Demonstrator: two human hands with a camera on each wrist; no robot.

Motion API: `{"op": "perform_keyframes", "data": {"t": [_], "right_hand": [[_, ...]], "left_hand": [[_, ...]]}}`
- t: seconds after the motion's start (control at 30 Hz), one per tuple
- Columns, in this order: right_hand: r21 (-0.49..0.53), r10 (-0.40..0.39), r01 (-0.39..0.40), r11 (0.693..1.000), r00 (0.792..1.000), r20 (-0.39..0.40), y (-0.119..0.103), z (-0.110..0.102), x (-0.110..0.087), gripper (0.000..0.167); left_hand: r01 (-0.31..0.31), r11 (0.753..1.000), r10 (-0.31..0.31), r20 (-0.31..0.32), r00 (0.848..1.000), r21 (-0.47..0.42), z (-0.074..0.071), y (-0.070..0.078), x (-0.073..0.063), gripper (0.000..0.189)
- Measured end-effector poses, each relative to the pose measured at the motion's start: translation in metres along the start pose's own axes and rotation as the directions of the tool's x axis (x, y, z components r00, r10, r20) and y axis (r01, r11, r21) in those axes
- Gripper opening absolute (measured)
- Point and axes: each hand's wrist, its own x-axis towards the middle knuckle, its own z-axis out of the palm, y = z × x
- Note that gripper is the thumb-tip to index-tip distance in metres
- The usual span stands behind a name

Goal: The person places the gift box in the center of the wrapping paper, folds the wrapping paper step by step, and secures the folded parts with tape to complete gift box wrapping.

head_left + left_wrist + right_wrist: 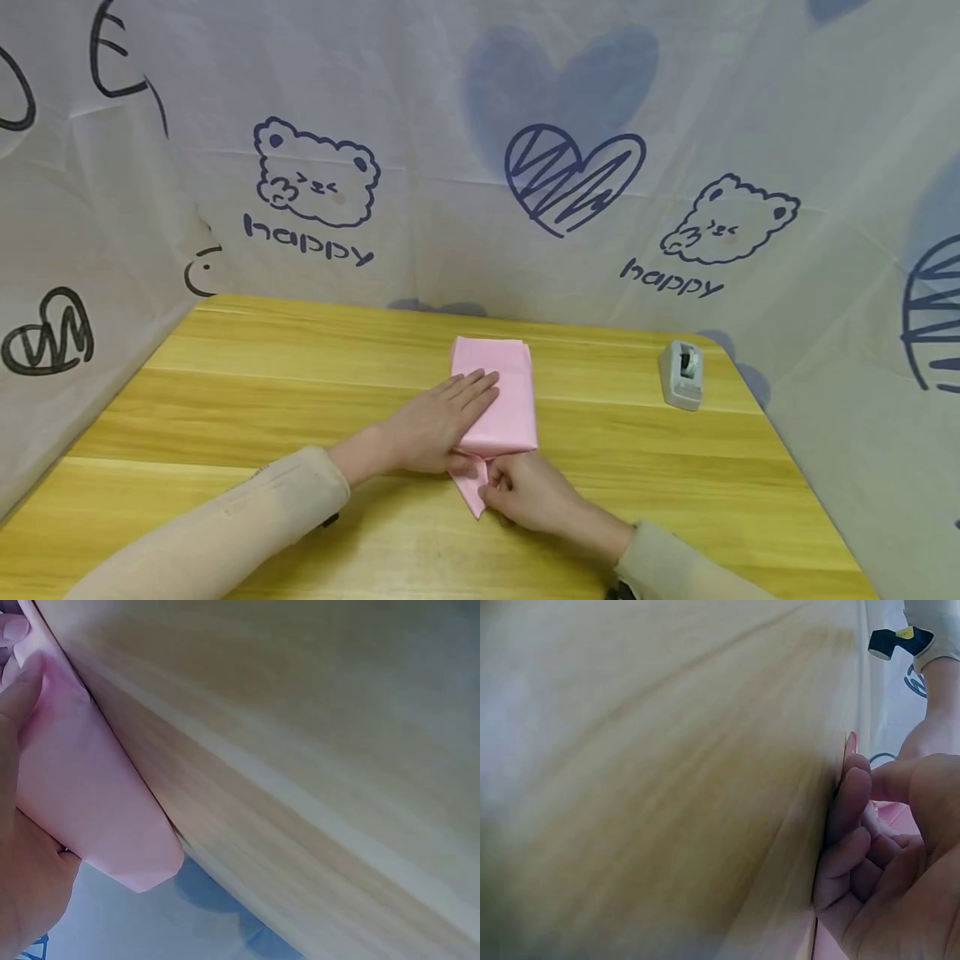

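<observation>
A box-shaped package in pink wrapping paper [510, 400] lies on the wooden table. My left hand [438, 425] rests on its top with straight fingers, its thumb down at the near end. From that end a folded, pointed paper flap [471, 490] sticks out toward me. My right hand [534, 493] pinches the flap's right edge between thumb and curled fingers, close over the table. In the left wrist view, the left thumb [26, 694] presses the pink paper [97, 787]. The right wrist view shows curled right fingers [847, 862], with a pink tip just beyond them.
A grey tape dispenser [682, 377] stands at the table's back right corner. Behind the wooden table [285, 375] hangs a white cloth [442, 100] printed with hearts and bears.
</observation>
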Motion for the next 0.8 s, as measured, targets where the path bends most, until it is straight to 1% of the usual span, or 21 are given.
{"op": "perform_keyframes", "data": {"t": [0.13, 0.4, 0.5, 0.67, 0.8], "right_hand": [[-0.017, 0.001, -0.001, 1.000, 1.000, -0.004, 0.0001, 0.0004, 0.0004, 0.028], [-0.065, 0.035, -0.037, 0.997, 0.999, -0.028, -0.0033, -0.0004, 0.0002, 0.030], [-0.038, 0.048, -0.048, 0.998, 0.999, -0.018, -0.0036, -0.0010, -0.0008, 0.030], [0.068, 0.083, -0.085, 0.994, 0.996, 0.029, -0.0020, 0.0000, -0.0026, 0.025], [0.100, 0.108, -0.113, 0.989, 0.993, 0.055, -0.0013, 0.0006, -0.0038, 0.024]], "left_hand": [[-0.001, 1.000, 0.001, 0.010, 1.000, 0.001, -0.0008, 0.0000, 0.0010, 0.104], [-0.004, 1.000, 0.004, 0.009, 1.000, 0.023, -0.0030, 0.0015, 0.0009, 0.101], [-0.001, 1.000, 0.001, 0.015, 1.000, 0.026, -0.0034, 0.0015, 0.0007, 0.100], [-0.002, 1.000, 0.002, 0.009, 1.000, 0.023, -0.0046, 0.0027, 0.0008, 0.099], [0.008, 1.000, -0.008, 0.008, 1.000, 0.018, -0.0049, 0.0037, 0.0013, 0.097]]}}
